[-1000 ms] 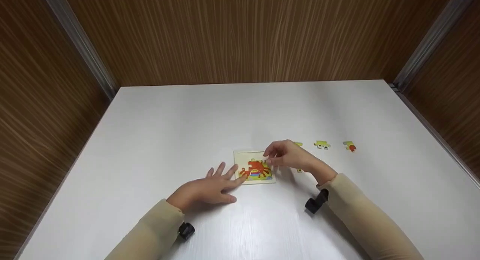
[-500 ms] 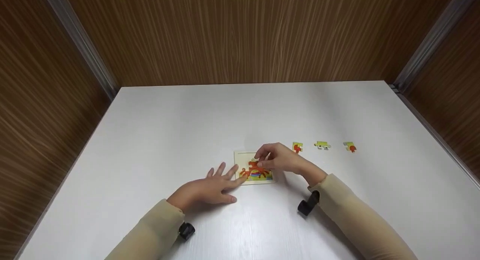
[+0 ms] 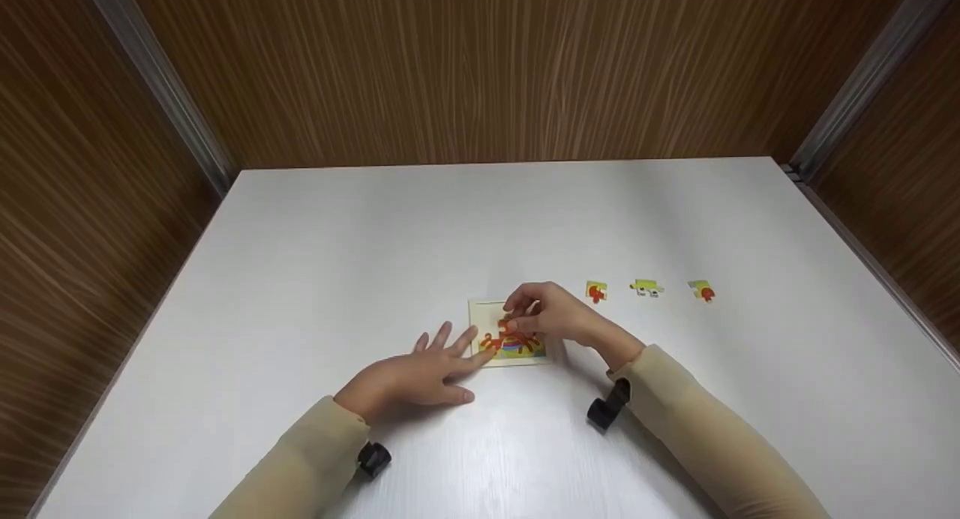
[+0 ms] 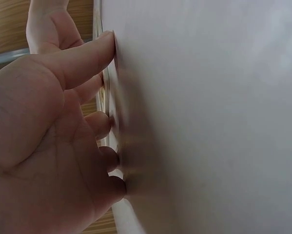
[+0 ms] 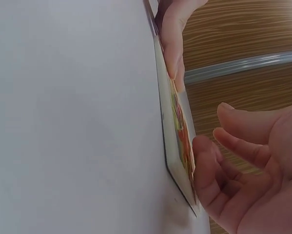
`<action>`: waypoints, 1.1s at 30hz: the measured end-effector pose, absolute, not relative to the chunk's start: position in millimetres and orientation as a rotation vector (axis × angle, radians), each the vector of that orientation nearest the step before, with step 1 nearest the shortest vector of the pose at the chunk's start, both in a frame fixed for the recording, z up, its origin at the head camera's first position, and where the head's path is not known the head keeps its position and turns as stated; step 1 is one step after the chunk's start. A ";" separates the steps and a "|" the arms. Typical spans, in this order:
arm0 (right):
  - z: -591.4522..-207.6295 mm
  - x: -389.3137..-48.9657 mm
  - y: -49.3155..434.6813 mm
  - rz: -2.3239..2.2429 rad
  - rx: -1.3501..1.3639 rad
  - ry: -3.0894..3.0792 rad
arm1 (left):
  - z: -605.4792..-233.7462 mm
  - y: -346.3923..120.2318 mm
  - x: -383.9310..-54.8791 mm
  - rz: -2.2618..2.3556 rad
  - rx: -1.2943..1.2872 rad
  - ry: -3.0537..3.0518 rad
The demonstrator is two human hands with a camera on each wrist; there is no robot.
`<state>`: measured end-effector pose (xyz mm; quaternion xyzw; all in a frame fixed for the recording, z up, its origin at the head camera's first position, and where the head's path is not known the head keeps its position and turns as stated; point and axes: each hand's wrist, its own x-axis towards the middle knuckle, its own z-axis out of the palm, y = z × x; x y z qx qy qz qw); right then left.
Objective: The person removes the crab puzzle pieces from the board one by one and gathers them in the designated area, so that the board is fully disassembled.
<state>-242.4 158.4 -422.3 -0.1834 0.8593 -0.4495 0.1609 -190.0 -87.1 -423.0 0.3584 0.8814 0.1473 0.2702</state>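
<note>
A small square jigsaw puzzle (image 3: 486,309) in a pale frame lies on the white table, showing a red animal with rainbow stripes. My left hand (image 3: 420,373) has its fingers spread; the index fingertip rests on the puzzle's lower left and the thumb points towards me on the table. Over the upper middle of the puzzle is my right hand (image 3: 559,313), fingers bent and fingertips at the picture. In the right wrist view, the right thumb and index fingertip stand slightly apart with nothing visible between them, while other fingertips meet the puzzle's surface (image 5: 182,141).
Three loose puzzle pieces lie in a row to the right: a red and yellow piece (image 3: 596,291), a yellow piece (image 3: 646,288) with eyes, and another red and yellow piece (image 3: 703,290). Wood-grain panels (image 3: 480,69) rise along the table's back and sides.
My right hand has shifted left from the puzzle's right edge to its upper middle, uncovering the nearest loose piece. The left hand has stayed put.
</note>
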 end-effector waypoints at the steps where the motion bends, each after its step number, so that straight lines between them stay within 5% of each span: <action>1: -422.1 -242.6 158.2 -1.281 -0.512 2.460 | -422.6 -86.9 -190.2 0.395 0.967 2.376; 33: -429.2 -241.4 157.4 -1.192 -0.633 2.517 | -422.3 -86.7 -189.4 0.395 0.987 2.380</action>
